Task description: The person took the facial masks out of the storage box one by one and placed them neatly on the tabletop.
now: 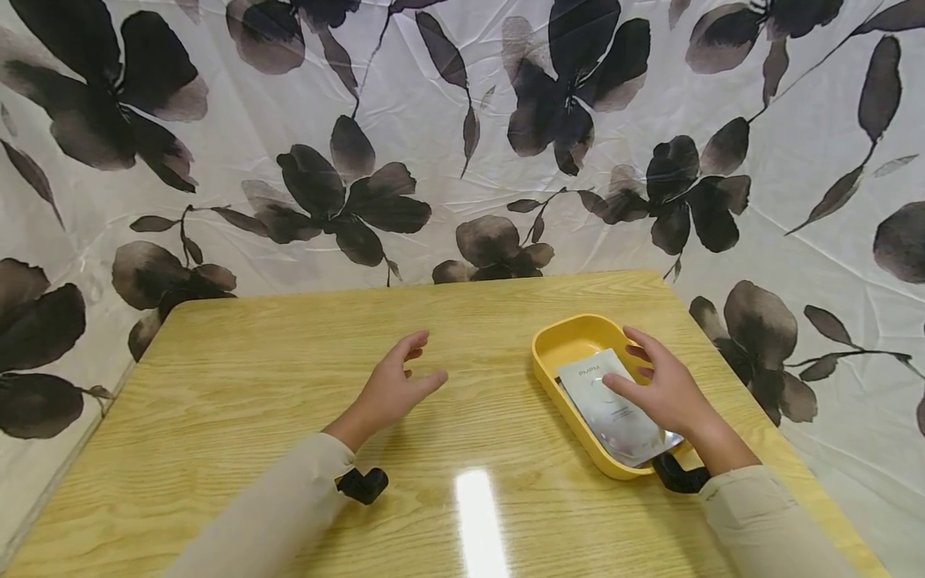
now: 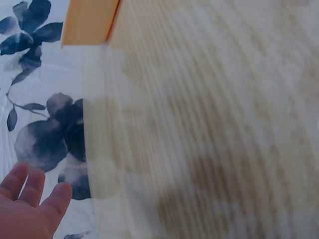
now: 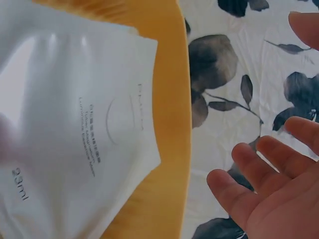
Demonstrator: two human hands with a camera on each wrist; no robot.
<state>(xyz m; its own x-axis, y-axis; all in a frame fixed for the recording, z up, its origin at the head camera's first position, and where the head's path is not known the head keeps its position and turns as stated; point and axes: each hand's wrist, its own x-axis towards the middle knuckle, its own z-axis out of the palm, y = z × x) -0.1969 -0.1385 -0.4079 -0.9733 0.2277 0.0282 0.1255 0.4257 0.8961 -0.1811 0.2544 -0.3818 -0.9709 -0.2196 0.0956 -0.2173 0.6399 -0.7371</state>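
A yellow plastic tray with rounded corners sits at the right of the table. Inside it lies a silvery-white face mask sachet with "PMPM" printed near its top; the right wrist view shows the same sachet marked 23ml. Something else under the sachet shows only at its edges. My right hand hovers over the tray's right side, fingers spread and holding nothing. Left of the tray, my left hand hangs over the table with thumb and fingers apart, nothing in it.
The pale wood-grain table has a bright light reflection near its front. Behind and beside it hangs a white cloth with dark flowers. A black wrist device sits on the left wrist, another black device on the right.
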